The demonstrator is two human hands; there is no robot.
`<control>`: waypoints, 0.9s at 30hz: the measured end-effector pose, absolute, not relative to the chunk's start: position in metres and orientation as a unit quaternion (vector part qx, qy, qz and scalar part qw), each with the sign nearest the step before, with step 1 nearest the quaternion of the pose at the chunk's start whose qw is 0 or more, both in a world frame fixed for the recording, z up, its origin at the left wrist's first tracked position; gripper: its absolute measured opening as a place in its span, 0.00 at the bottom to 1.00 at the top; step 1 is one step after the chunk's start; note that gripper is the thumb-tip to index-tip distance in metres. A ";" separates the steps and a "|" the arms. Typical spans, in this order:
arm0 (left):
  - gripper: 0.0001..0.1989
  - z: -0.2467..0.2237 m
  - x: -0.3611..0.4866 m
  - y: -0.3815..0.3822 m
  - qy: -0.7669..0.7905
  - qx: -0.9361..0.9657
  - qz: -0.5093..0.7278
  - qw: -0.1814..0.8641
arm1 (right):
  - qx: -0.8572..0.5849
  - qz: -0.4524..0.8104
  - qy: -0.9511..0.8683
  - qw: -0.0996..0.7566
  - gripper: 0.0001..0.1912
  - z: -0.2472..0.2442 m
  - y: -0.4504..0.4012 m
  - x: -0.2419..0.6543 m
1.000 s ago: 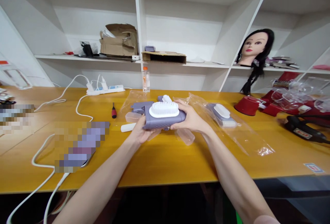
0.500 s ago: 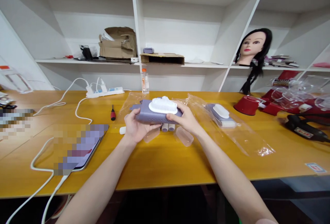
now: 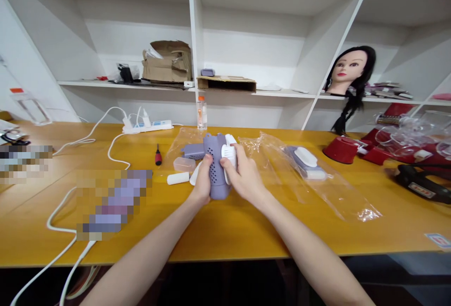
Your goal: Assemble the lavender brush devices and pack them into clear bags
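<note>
My left hand (image 3: 201, 185) is closed round the left side of a purple-grey plastic case (image 3: 217, 187) with rows of small holes, tilted up on its end above the table. My right hand (image 3: 248, 177) grips a white scrubbing brush (image 3: 228, 155) on the case's right face, thumb and fingers on its edges. The brush touches the case; whether it is fixed there I cannot tell. Just behind lie another purple-grey perforated piece (image 3: 193, 151), a clear plastic cup (image 3: 183, 164) and a white cylinder (image 3: 178, 178). A second white part beside my left hand is mostly hidden.
A screwdriver (image 3: 158, 155) and a power strip (image 3: 151, 126) with white cables lie to the left, near a blurred-out tablet (image 3: 116, 202). On the right are a similar case with brush (image 3: 305, 158), clear plastic bags (image 3: 338, 198), red stands (image 3: 341, 149) and a black tool (image 3: 419, 181).
The case has turned from lying sideways to standing on end, its holed side toward me. My hands have come closer together, and the purple-grey piece and clear cup behind are more exposed.
</note>
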State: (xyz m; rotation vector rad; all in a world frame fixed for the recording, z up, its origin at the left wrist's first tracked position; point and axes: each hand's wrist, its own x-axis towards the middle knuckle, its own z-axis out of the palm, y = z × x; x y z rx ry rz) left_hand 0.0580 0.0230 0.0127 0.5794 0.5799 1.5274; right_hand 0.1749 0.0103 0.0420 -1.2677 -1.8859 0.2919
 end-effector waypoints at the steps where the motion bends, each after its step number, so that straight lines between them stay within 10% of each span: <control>1: 0.17 0.012 0.059 0.022 0.264 0.250 0.671 0.646 | -0.509 0.112 -0.754 0.399 0.23 0.041 0.009 0.173; 12: 0.22 0.018 0.056 0.020 0.263 0.264 0.635 0.677 | -0.482 0.078 -0.725 0.486 0.19 0.034 0.012 0.173; 17: 0.32 0.019 0.041 0.023 0.202 0.281 0.577 0.740 | -0.434 0.313 -0.600 0.595 0.16 0.053 0.027 0.190; 21: 0.34 0.024 0.029 0.025 0.132 0.296 0.575 0.751 | -0.416 0.525 -0.574 0.471 0.19 0.052 0.045 0.207; 27: 0.34 0.033 0.015 0.029 0.080 0.274 0.647 0.707 | -0.409 0.483 -0.705 0.318 0.16 0.051 0.042 0.216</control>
